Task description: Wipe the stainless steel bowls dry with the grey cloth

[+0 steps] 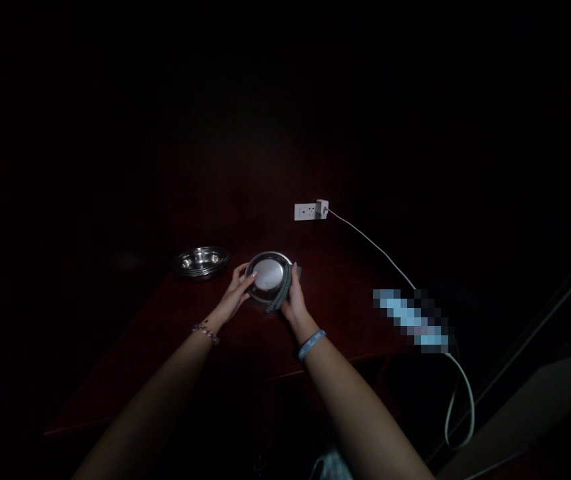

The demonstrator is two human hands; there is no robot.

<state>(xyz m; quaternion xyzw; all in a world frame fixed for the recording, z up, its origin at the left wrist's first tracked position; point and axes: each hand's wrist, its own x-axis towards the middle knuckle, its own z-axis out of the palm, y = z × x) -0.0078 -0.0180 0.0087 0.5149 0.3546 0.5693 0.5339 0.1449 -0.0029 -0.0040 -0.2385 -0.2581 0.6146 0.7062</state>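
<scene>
Between my hands is a shiny metal bowl, its flat round base turned toward me, held just above the dark red table. My left hand grips its left side, thumb lying over the outer wall. On the right side, a dark grey-green cloth is pressed to the bowl's rim and wall. My right hand is closed around that cloth and the bowl edge behind it; its fingers are mostly hidden. A stack of similar metal bowls sits on the table, left of my hands.
On the dark red table, a front edge shows below my hands. A white wall socket at the back holds a charger plug. Its white cable runs right to a blurred-out bright blue object, then loops past the table's right side.
</scene>
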